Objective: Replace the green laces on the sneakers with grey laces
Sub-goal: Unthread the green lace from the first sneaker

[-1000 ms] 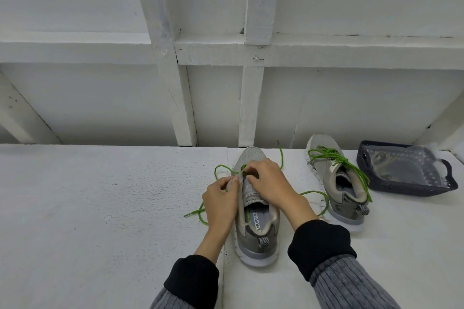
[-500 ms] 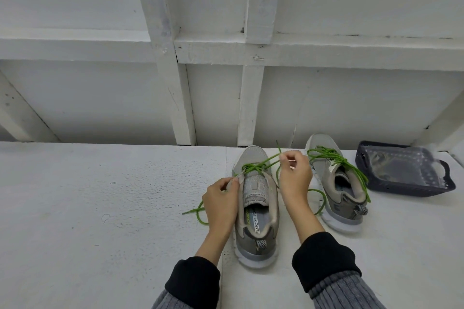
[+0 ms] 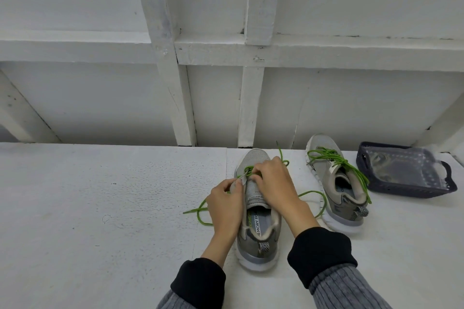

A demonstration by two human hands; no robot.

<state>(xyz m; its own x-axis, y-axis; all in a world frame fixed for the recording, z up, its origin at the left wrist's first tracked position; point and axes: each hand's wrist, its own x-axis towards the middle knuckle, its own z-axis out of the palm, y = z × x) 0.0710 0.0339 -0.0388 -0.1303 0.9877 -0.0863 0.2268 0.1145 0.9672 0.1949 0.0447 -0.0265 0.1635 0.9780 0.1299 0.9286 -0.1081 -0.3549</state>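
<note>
A grey sneaker (image 3: pixel 256 238) stands toe-away on the white surface in front of me. Its green lace (image 3: pixel 200 216) is mostly pulled loose and trails out on both sides. My left hand (image 3: pixel 224 202) grips the shoe's left eyelet flap. My right hand (image 3: pixel 275 183) lies over the tongue and pinches the green lace at the lower eyelets. A second grey sneaker (image 3: pixel 336 183) sits to the right, its green lace (image 3: pixel 336 160) still threaded and hanging loose over the collar.
A dark plastic basket (image 3: pixel 404 188) holding a clear plastic bag sits at the far right. A white wall with wooden battens (image 3: pixel 175 95) rises just behind the shoes. The white surface (image 3: pixel 100 208) stretches wide to the left.
My right hand, which had pulled a length of green lace out to the right, has come back down onto the near shoe's eyelets. The left hand has stayed on the flap.
</note>
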